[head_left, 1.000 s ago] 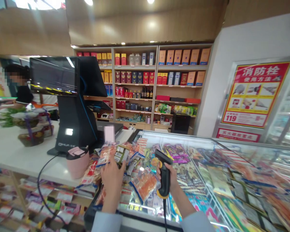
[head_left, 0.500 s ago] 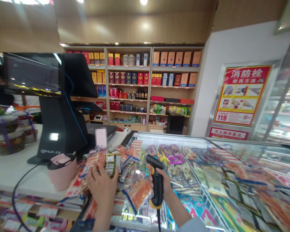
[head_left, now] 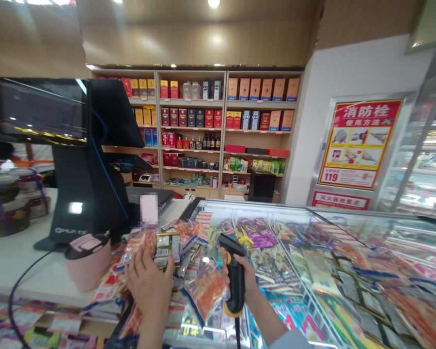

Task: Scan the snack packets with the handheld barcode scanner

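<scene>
At the lower centre of the frame, the right hand [head_left: 247, 283] has its fingers wrapped round the grip of a black-and-yellow barcode scanner [head_left: 236, 278], its head tilted toward the upper left. The left hand [head_left: 148, 283], lower left of centre, lies open with fingers spread over the packet pile [head_left: 140, 242], its thumb at a green-and-white packet [head_left: 166, 249] that shows a barcode; its small print is too blurred to read. A clear packet of orange food [head_left: 206, 291] lies between the hands on the glass-topped case [head_left: 254, 206]. On the left, a pink cup [head_left: 87, 266] stands near a black register [head_left: 72, 208] marked "QIHUA". At right, a red poster [head_left: 361, 143] reads "消防栓 使用方法" and "119"; the red sign [head_left: 341, 200] beneath it reads "灭火器放置点". Boxes and bottles line the shelves [head_left: 192, 103] at upper centre, their labels mostly too small to read.
</scene>
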Action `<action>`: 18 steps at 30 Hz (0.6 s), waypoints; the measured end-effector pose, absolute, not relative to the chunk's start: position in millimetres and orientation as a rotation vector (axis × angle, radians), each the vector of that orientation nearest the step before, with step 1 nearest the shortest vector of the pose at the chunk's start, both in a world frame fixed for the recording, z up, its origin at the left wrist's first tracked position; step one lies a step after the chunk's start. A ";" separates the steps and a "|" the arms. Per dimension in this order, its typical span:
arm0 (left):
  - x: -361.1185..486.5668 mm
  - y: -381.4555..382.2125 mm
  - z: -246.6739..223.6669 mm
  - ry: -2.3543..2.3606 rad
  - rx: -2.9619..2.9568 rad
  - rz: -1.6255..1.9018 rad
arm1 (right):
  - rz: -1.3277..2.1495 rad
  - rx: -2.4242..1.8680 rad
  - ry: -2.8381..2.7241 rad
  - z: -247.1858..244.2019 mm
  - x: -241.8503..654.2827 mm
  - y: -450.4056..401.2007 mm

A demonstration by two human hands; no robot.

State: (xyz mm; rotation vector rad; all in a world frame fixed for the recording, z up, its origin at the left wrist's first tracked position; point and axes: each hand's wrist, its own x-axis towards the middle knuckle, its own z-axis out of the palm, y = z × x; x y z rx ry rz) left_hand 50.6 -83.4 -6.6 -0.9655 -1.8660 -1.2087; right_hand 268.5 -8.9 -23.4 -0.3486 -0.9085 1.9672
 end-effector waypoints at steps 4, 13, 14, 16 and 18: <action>48.8 -83.3 -7.4 -1.862 -0.985 -1.225 | 1.972 -0.355 -0.910 -24.0 269.0 -7.7; 45.0 -88.3 -1.1 -1.953 -1.007 -1.226 | 1.981 -0.373 -0.892 -23.3 268.9 -9.3; 44.0 -88.5 0.0 -1.954 -1.013 -1.227 | 1.978 -0.375 -0.882 -22.4 268.8 -9.5; 41.0 -89.0 3.1 -1.947 -1.025 -1.241 | 1.953 -0.372 -0.865 -19.4 269.1 -9.3; 36.9 -90.0 8.7 -1.915 -1.043 -1.273 | 1.906 -0.350 -0.867 -14.2 270.9 -9.0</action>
